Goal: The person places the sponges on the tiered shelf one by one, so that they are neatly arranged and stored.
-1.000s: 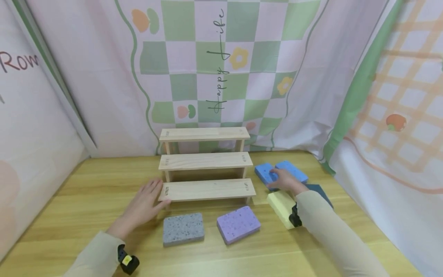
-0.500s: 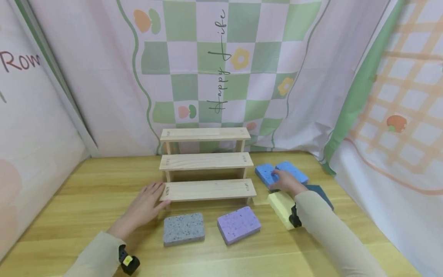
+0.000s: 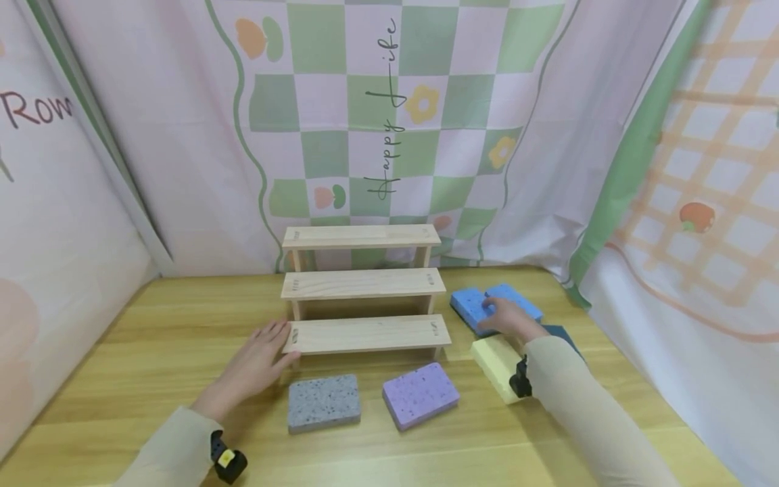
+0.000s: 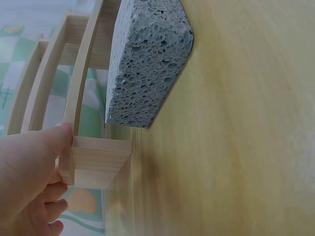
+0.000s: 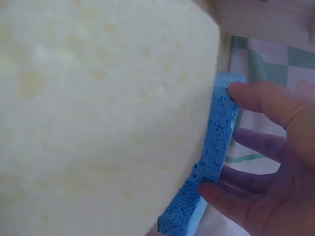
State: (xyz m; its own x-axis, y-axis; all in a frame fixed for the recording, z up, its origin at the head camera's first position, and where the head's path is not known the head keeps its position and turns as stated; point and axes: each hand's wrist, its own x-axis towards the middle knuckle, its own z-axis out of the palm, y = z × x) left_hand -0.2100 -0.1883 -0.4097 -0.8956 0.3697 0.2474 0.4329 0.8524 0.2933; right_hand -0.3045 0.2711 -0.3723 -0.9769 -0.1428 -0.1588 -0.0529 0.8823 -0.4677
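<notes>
My left hand (image 3: 255, 358) holds the left end of the lowest step of a three-tier wooden shelf (image 3: 365, 333). In the left wrist view its thumb (image 4: 56, 137) lies against the board's front edge, fingers bent behind. Over on the right, my right hand (image 3: 510, 320) grips a blue sponge (image 3: 467, 308), thumb and fingertips spread along its edges in the right wrist view. A second blue sponge (image 3: 518, 304) lies right beside it, partly covered by the hand. Below the right wrist is a pale yellow sponge (image 3: 494, 362).
A grey speckled sponge (image 3: 324, 404) and a purple sponge (image 3: 420, 396) lie in front of the shelf. A dark teal piece (image 3: 563, 335) shows partly behind the right sleeve. Printed curtains (image 3: 389, 122) hang behind and at both sides of the wooden table (image 3: 182, 338).
The gripped blue sponge has shifted slightly right, toward the second blue one, with my right hand. My left hand stays on the shelf's end.
</notes>
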